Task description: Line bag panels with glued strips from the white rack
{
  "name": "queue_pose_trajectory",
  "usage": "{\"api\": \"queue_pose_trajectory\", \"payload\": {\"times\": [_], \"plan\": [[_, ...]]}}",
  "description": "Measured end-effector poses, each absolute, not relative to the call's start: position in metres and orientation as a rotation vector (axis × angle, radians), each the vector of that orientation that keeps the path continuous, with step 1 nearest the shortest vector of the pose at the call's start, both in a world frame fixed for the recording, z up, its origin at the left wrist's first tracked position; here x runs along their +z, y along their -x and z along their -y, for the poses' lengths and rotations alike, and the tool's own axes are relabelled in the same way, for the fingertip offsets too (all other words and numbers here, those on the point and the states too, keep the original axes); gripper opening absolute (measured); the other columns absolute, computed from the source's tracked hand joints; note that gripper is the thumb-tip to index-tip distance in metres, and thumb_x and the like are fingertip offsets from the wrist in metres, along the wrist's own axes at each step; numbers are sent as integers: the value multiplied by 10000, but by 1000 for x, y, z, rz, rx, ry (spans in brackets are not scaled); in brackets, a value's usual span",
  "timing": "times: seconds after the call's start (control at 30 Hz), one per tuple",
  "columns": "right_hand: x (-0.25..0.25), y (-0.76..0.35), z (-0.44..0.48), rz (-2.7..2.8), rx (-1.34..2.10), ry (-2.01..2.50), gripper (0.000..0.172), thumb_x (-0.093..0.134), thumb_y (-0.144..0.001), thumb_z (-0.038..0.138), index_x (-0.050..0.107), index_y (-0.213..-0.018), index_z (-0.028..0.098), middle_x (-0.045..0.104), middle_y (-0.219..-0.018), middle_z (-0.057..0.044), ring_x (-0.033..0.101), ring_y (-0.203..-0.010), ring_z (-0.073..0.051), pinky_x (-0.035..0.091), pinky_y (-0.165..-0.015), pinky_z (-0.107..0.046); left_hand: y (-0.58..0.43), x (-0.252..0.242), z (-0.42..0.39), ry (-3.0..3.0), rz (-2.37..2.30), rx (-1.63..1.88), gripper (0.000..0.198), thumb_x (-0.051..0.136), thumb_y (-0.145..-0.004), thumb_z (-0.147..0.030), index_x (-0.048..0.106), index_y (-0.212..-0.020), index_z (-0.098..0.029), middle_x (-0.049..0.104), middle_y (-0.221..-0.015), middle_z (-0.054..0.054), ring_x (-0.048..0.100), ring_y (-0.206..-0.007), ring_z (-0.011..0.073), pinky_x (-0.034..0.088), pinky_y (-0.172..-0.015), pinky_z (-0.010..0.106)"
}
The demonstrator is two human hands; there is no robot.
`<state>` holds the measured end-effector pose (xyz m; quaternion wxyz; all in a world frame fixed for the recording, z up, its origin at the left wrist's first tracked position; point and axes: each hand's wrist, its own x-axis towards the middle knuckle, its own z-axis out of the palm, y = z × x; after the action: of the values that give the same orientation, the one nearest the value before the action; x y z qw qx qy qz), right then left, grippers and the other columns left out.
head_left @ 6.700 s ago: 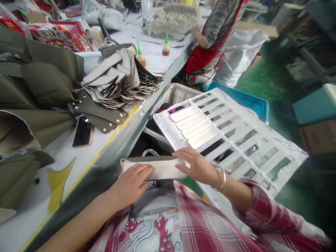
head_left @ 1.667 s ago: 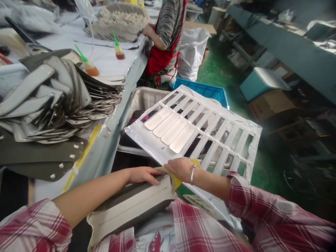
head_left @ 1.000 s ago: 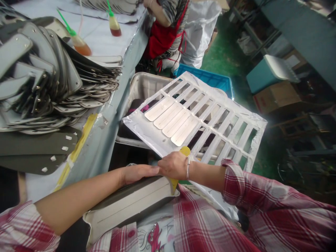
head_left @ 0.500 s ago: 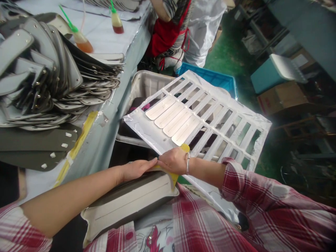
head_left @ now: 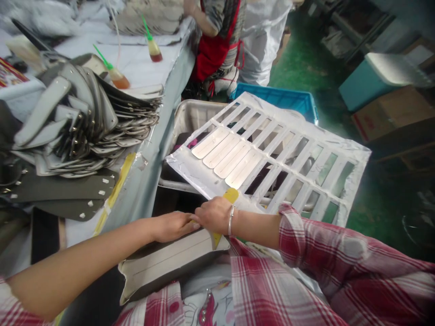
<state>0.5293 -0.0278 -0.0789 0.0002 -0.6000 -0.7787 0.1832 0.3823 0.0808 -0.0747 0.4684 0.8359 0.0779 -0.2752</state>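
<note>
A folded panel, cream inside and dark outside, lies against my body. Along its upper edge, my left hand is closed, its fingers pressed on the panel and touching the other hand. My right hand is wrapped round a yellow strip-like tool, whose lower end rests at the panel's right end. Just beyond the hands, a white slotted rack is tilted over a grey bin, with several pale strips lying on its left part.
The table on the left holds a pile of grey pieces and two green-tipped bottles. Beyond the rack are a blue crate and a person in a red apron. Boxes stand at the right.
Both hands have moved slightly left along the panel's edge, and the yellow tool has shifted left with my right hand. The view has also shifted.
</note>
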Motion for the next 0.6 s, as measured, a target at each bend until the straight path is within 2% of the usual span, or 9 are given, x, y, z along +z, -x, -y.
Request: {"api": "queue_pose_trajectory", "payload": {"times": [0.1, 0.17, 0.23, 0.3, 0.43, 0.5, 0.6], "plan": [[-73, -543, 21, 2454, 702, 1941, 325, 364, -939, 430, 607, -1013, 227, 648, -928, -51, 615, -872, -226, 430, -639, -284, -381, -65, -82, -1985, -325, -785, 588, 260, -882, -609, 563, -1163, -190, 622, -1126, 55, 561, -1008, 202, 392, -901, 283], [-71, -563, 24, 2387, 687, 2065, 262, 429, -922, 349, 577, -1118, 258, 634, -991, -62, 607, -894, -237, 436, -661, -293, -381, -62, -80, -1927, -418, -781, 628, 225, -878, -626, 569, -1164, -186, 618, -1139, 53, 548, -1029, 198, 392, -901, 278], [-72, -588, 35, 2203, 673, 2194, 288, 412, -922, 268, 551, -1173, 241, 616, -1032, -92, 598, -897, -240, 434, -696, -307, -385, -62, -74, -1928, -448, -739, 634, 201, -883, -621, 594, -1129, -188, 618, -1140, 47, 540, -1034, 192, 383, -910, 274], [-75, -610, 56, 1845, 849, 2276, 308, 354, -937, 292, 597, -1089, 178, 618, -985, -116, 587, -883, -238, 421, -741, -316, -392, -64, -65, -1958, -424, -716, 612, 235, -881, -614, 633, -1040, -177, 642, -1075, 45, 558, -966, 188, 392, -884, 270], [-86, -628, 115, 1250, 1195, 2294, 562, 194, -946, 441, 639, -791, 135, 599, -730, -86, 572, -726, -205, 416, -728, -309, -409, -64, -48, -2015, -339, -678, 528, 330, -866, -578, 654, -891, -162, 661, -945, 31, 562, -837, 178, 420, -801, 263], [-95, -622, 146, 1151, 1296, 2252, 552, 200, -935, 446, 627, -756, 145, 567, -657, -63, 558, -673, -193, 418, -691, -305, -414, -62, -44, -2050, -327, -663, 496, 344, -869, -549, 657, -871, -164, 664, -933, 28, 564, -837, 179, 416, -809, 270], [-114, -600, 185, 1030, 1417, 2102, 455, 310, -896, 460, 591, -700, 160, 558, -663, -62, 546, -681, -196, 420, -683, -313, -417, -58, -44, -2060, -344, -671, 480, 355, -867, -531, 662, -865, -163, 671, -930, 30, 577, -849, 188, 424, -808, 278]]}}
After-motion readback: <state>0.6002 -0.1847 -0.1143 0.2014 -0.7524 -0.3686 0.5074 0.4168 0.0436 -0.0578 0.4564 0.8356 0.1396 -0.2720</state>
